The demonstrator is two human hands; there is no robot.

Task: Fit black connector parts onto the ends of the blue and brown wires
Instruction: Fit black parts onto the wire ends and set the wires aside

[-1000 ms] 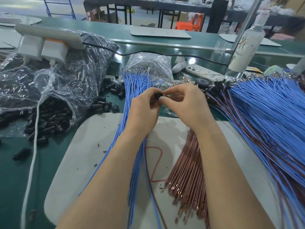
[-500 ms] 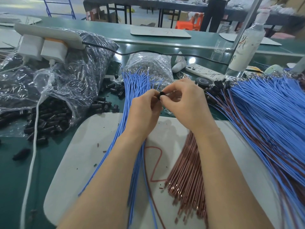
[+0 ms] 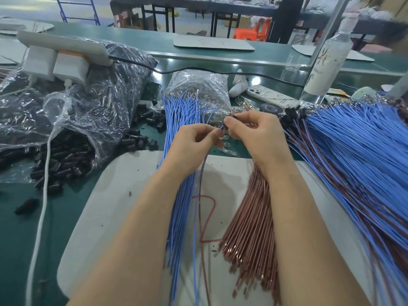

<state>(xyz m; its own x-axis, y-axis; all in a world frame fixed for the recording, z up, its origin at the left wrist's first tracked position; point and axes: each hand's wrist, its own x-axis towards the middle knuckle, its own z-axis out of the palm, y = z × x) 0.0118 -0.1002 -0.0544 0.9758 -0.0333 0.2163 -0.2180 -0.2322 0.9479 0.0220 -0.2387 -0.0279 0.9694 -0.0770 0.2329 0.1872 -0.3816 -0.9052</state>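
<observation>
My left hand (image 3: 194,142) pinches a thin blue wire and a brown wire (image 3: 199,184) near their upper ends. My right hand (image 3: 254,133) holds a small black connector (image 3: 224,127) at those ends, right between the two hands' fingertips. Under my left forearm a bundle of loose blue wires (image 3: 178,115) lies lengthwise. A fan of brown wires (image 3: 249,228) lies under my right forearm. Loose black connectors (image 3: 66,157) spill from a clear plastic bag at the left.
A big pile of blue and brown wires with black connectors (image 3: 353,151) fills the right side. A white mat (image 3: 110,195) lies under my arms. Behind stand a bag of metal terminals (image 3: 198,89), a phone (image 3: 271,98), a bottle (image 3: 329,56) and a power strip (image 3: 61,45).
My hands have drawn slightly apart: the left slid back along the wires, and the blue and brown pair now shows stretched below it. The connector stays at my right fingertips.
</observation>
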